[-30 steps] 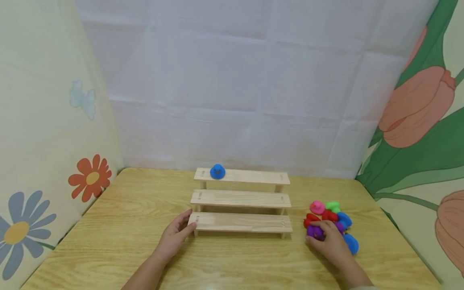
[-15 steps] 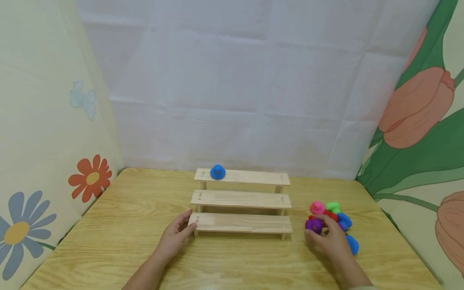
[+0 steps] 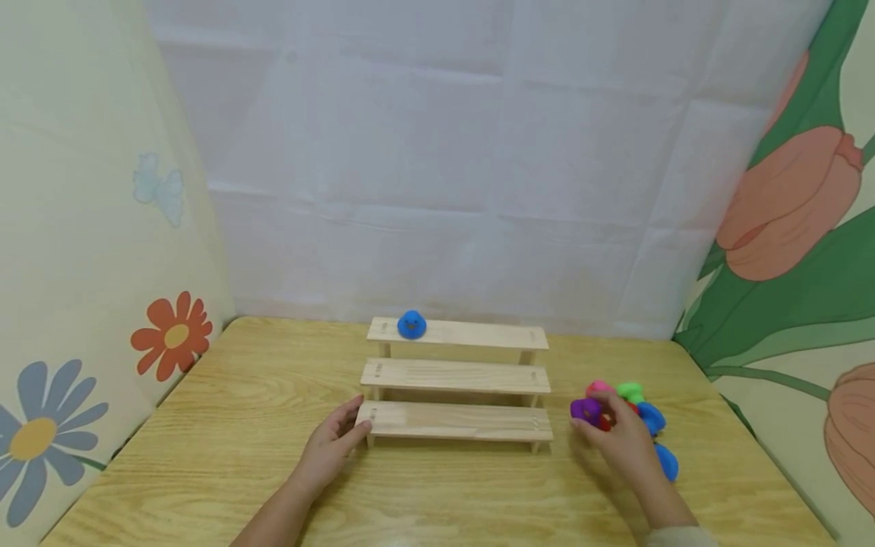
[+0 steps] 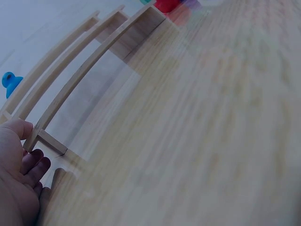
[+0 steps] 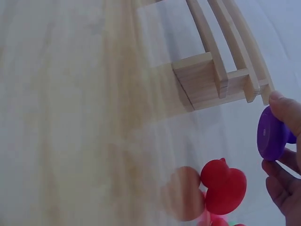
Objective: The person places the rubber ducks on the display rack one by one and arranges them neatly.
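A three-tier wooden stand (image 3: 454, 420) stands on the table. My left hand (image 3: 333, 439) holds the left end of its lowest plank, thumb over the top and fingers at the end, as the left wrist view shows. My right hand (image 3: 620, 437) pinches a purple rubber duck (image 3: 585, 411) between thumb and fingers, right of the stand. In the right wrist view, the purple duck's flat base (image 5: 270, 134) shows, raised off the table. A red duck (image 5: 225, 187) sits on the table close by. On the top plank's left part sits a blue duck (image 3: 412, 325), facing me.
Near my right hand are a pink duck (image 3: 599, 388), a green duck (image 3: 630, 393) and two blue ducks, one farther back (image 3: 651, 419) and one nearer me (image 3: 666, 463). A white cloth (image 3: 437, 167) hangs behind the wooden table (image 3: 437, 501).
My right hand has lifted the purple duck out of the group and moved it slightly left and away from me. My left hand stays at the stand.
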Tool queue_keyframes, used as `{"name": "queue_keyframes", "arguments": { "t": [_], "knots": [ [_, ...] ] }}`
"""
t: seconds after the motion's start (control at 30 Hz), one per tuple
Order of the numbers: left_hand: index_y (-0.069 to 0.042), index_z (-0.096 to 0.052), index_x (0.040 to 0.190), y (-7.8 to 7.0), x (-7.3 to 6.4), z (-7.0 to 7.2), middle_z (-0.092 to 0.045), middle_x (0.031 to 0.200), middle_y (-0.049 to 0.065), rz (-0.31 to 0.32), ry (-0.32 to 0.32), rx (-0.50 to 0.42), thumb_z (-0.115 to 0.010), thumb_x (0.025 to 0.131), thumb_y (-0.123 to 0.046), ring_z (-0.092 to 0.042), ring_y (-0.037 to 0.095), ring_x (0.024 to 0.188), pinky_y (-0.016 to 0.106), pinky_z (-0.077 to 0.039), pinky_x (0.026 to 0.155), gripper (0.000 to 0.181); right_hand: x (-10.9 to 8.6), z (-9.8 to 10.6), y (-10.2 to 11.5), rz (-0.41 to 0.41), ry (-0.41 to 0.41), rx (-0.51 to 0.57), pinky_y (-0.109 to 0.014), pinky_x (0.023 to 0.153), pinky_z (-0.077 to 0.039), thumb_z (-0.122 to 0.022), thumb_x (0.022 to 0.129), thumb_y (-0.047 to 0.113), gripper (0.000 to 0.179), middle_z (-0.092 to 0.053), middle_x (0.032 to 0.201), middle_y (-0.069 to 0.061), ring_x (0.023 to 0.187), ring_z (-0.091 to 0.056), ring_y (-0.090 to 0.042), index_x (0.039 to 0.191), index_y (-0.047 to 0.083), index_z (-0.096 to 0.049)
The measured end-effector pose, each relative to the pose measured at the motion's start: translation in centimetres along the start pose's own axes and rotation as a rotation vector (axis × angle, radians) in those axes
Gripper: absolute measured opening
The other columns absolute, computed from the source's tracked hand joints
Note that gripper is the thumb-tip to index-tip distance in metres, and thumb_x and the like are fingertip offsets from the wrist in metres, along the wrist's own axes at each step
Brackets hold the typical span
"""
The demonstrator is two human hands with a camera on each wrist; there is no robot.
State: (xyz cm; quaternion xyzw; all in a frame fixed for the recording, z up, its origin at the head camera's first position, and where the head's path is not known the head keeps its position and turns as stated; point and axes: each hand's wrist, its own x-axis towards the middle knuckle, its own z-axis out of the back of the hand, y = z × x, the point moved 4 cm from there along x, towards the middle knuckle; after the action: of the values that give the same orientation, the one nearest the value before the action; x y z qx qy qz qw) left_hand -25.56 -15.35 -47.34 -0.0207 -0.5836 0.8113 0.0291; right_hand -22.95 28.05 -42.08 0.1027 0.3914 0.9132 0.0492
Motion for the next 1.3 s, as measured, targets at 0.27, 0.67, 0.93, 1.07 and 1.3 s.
{"name": "queue_keyframes", "arguments": {
  "t": [0.27, 0.67, 0.93, 1.07, 1.3],
  "knots": [
    [-0.003, -0.035, 0.15, -0.1, -0.2, 0.1, -0.052, 0.142, 0.021, -0.006, 0.0, -0.007, -0.057, 0.1, -0.027, -0.048, 0.034, 0.131, 0.048, -0.038, 0.109, 0.06, 1.0, 0.4, 1.6, 0.042, -0.007, -0.021, -0.048, 0.093, -0.049, -0.076, 0.086, 0.025, 0.058, -0.063, 0.123, -0.021, 0.111, -0.058, -0.033, 0.133, 0.002, -0.053],
    [-0.001, -0.037, 0.149, -0.5, -0.1, 0.0, -0.053, 0.14, 0.022, -0.011, -0.013, -0.002, -0.057, 0.1, -0.021, -0.05, 0.035, 0.13, 0.047, -0.039, 0.108, 0.057, 2.0, 0.3, 4.0, 0.142, 0.003, -0.011, -0.051, 0.098, -0.048, -0.074, 0.089, 0.024, 0.057, -0.062, 0.126, -0.023, 0.117, -0.058, -0.035, 0.136, 0.001, -0.051],
    [-0.002, -0.038, 0.149, -0.4, 0.0, 0.0, -0.054, 0.14, 0.021, -0.009, -0.016, -0.002, -0.058, 0.099, -0.023, -0.05, 0.033, 0.129, 0.044, -0.04, 0.107, 0.057, 2.8, 0.0, 5.7, 0.245, -0.014, -0.034, -0.054, 0.096, -0.048, -0.076, 0.087, 0.023, 0.054, -0.065, 0.122, -0.021, 0.113, -0.059, -0.037, 0.131, 0.001, -0.056],
    [-0.003, -0.038, 0.149, -0.4, -0.1, 0.0, -0.054, 0.14, 0.021, -0.006, -0.016, -0.001, -0.058, 0.099, -0.022, -0.051, 0.033, 0.129, 0.044, -0.04, 0.106, 0.056, 3.2, -0.3, 6.6, 0.26, -0.011, -0.018, -0.054, 0.095, -0.048, -0.077, 0.085, 0.02, 0.053, -0.065, 0.121, -0.022, 0.112, -0.06, -0.038, 0.13, 0.0, -0.057],
    [-0.003, -0.038, 0.148, -0.3, -0.1, 0.0, -0.055, 0.139, 0.021, -0.004, -0.018, 0.002, -0.058, 0.099, -0.023, -0.05, 0.033, 0.129, 0.045, -0.04, 0.107, 0.056, 4.0, -0.9, 7.8, 0.251, 0.012, 0.039, -0.053, 0.098, -0.047, -0.077, 0.086, 0.02, 0.054, -0.065, 0.123, -0.021, 0.115, -0.059, -0.038, 0.132, 0.003, -0.056]
  ]
}}
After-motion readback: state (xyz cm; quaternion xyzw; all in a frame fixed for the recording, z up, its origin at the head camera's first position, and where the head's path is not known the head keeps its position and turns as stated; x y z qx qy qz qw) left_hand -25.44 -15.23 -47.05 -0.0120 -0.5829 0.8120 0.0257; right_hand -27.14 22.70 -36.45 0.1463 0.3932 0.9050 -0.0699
